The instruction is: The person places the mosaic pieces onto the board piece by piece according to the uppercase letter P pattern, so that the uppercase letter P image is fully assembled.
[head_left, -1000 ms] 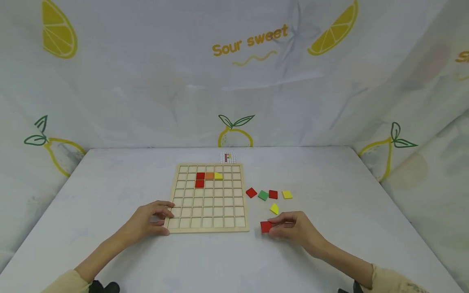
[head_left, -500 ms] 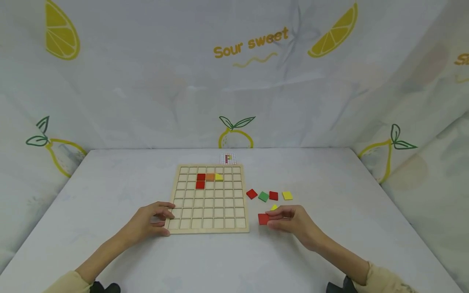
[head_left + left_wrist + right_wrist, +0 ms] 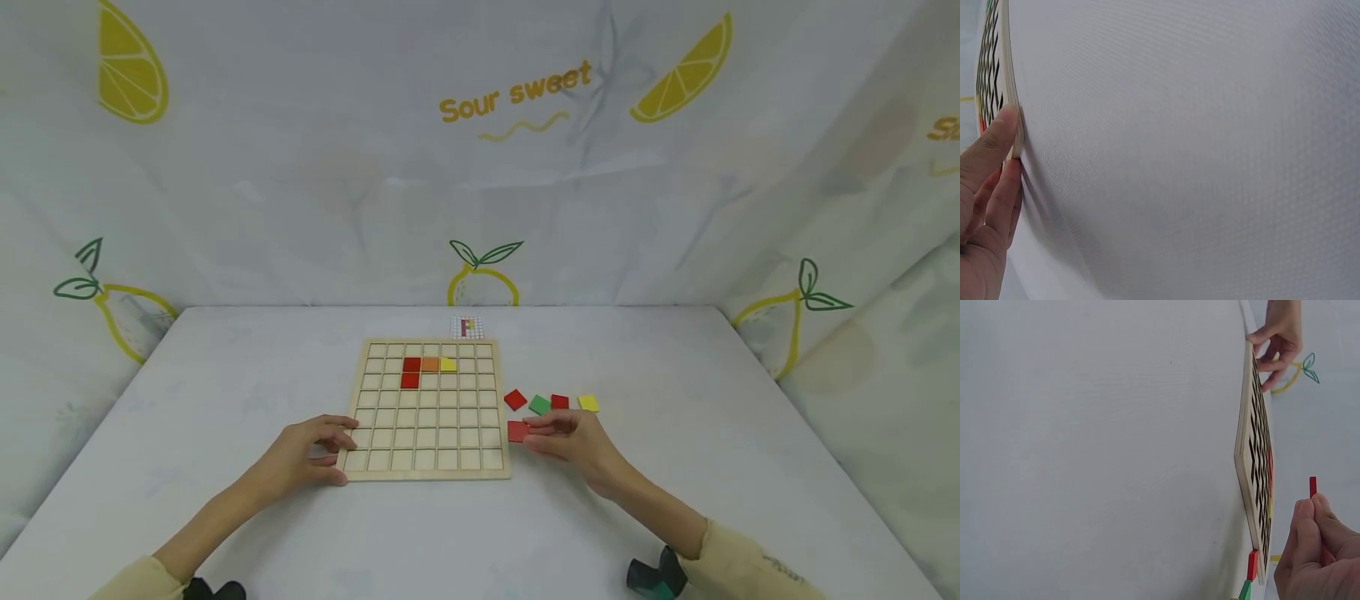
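A wooden grid board (image 3: 416, 437) lies on the table with two red squares (image 3: 410, 380), an orange square (image 3: 431, 364) and a yellow round-cornered tile (image 3: 447, 365) in its cells. My left hand (image 3: 311, 450) grips its near left corner, thumb at the front edge and fingers over the left side. Just off the board's right edge, my right hand (image 3: 577, 450) pinches a red square tile (image 3: 517, 431) between thumb and fingertips. In the right wrist view, that red tile (image 3: 1313, 485) stands edge-on above the fingertips, raised over the table.
Right of the board lie a red tile (image 3: 515, 400), a green tile (image 3: 539, 405), another red tile (image 3: 559, 402) and a yellow tile (image 3: 588, 403). A small printed grid card (image 3: 467, 327) with a coloured pattern lies behind the board. White cloth (image 3: 322, 167) hangs around the table.
My right hand has carried the red tile left and away from me, toward the board. It now covers the yellow rounded tile seen earlier. The left hand stays at the board's corner.
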